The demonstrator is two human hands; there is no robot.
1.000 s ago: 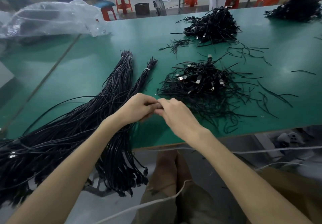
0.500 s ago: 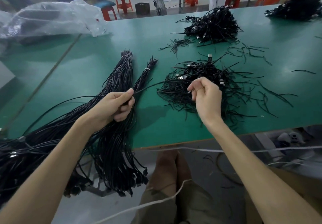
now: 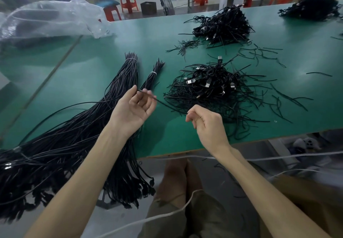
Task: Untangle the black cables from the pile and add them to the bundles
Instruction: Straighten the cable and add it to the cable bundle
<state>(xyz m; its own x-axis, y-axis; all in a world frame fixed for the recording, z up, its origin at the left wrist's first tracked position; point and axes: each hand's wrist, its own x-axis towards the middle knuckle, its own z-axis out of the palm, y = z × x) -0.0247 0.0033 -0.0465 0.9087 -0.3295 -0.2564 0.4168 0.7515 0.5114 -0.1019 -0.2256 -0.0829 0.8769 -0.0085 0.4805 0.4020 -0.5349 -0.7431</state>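
Pinching one cable [image 3: 163, 103] at centre frame, left hand [image 3: 132, 109] and right hand [image 3: 208, 124] are likely risking dragging the tangled pile [image 3: 213, 89]

The table [image 3: 92, 67] has a smooth, matt green top with a faint sheen where light falls on it. The bundles [image 3: 118, 89] are black cables in smooth, plastic-looking jackets, dully glossy, bound by thin white ties [image 3: 131, 59]. The pile [image 3: 213, 89] is of the same black jacketed kind, and its plugs [image 3: 191, 81] have bright, shiny metal shells. One lifted cable [image 3: 163, 103] looks smooth and matt black. The bag [image 3: 55, 17] is clear, crinkled plastic film with glossy highlights. The stools [image 3: 127, 0] look like glossy orange plastic. The shorts [image 3: 204, 219] are matt olive cloth, and the cord [image 3: 167, 215] lying over them is smooth and white.
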